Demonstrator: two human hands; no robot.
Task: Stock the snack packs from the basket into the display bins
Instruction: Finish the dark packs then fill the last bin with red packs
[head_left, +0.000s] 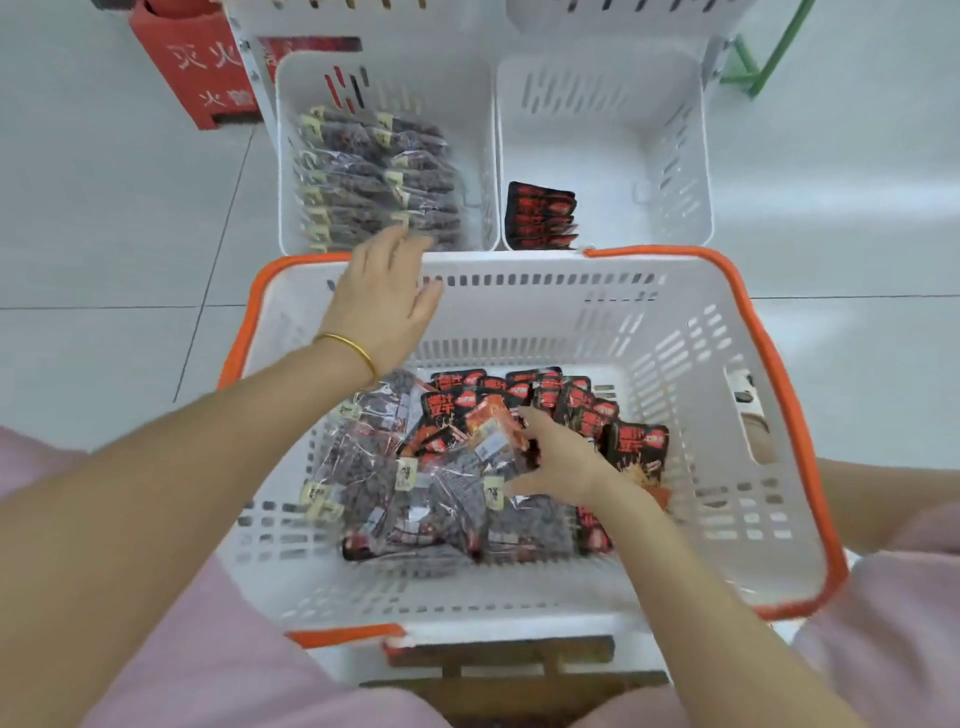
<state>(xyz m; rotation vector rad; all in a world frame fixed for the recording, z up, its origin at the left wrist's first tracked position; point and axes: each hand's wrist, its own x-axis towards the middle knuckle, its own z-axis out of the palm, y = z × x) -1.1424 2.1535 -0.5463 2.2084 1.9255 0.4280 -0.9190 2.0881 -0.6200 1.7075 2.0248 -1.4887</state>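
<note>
A white basket with an orange rim (769, 364) sits in front of me, holding clear packs of dark snacks (374, 467) and black-and-red packs (582, 405). Behind it stand two white display bins. The left bin (285, 156) is filled with a row of clear packs (374, 176); the right bin (696, 156) holds a few black-and-red packs (540, 218) at its near left corner. My left hand (382, 296) hovers with fingers spread over the basket's far rim, holding nothing. My right hand (561, 457) is down among the basket's packs, fingers curled round a black-and-red pack (493, 431).
A red fire-extinguisher box (197, 67) stands at the back left on the tiled floor. A green frame (763, 57) shows at the back right. A wooden stool edge (498, 660) lies under the basket, with my pink-clad knees on either side.
</note>
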